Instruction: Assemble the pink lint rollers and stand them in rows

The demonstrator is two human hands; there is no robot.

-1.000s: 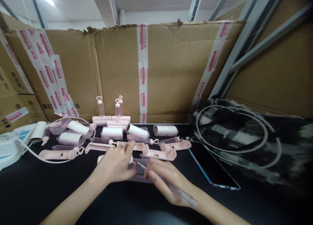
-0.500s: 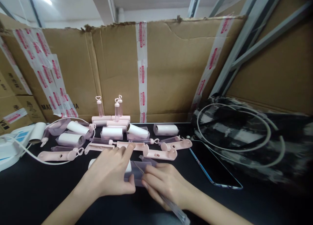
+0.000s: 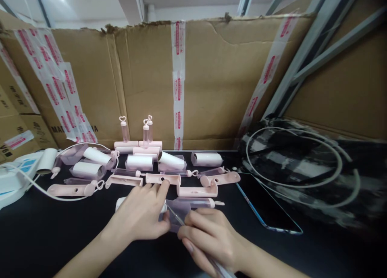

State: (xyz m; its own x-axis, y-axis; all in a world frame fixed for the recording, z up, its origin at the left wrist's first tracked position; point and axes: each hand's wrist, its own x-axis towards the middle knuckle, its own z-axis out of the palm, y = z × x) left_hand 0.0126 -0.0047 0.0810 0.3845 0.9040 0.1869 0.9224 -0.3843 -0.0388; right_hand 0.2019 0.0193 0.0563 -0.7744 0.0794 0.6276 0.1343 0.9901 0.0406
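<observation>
My left hand (image 3: 143,213) is closed round a white cylinder (image 3: 119,202), which pokes out at the left of the fingers; the rest is hidden by the hand. Right of it, a translucent purple plastic piece (image 3: 180,207) shows between my hands. My right hand (image 3: 211,235) grips a slim pointed tool (image 3: 175,214) with a thin metal tip and clear handle. Its tip is at the right end of the white cylinder, close to my left index finger. Just behind my right hand lies a clear tube with a pink cap (image 3: 195,203).
Pink shell halves (image 3: 196,190), capped tubes and several white cylinders in translucent cases (image 3: 139,162) lie behind my hands. A phone (image 3: 267,203) and coiled white cable (image 3: 294,185) are at right. A white device (image 3: 18,181) stands left; a cardboard wall (image 3: 208,84) closes the back.
The view has shifted slightly. My right hand has moved a little down and right relative to the pieces behind it, and the capped tube beyond it now shows more fully.
</observation>
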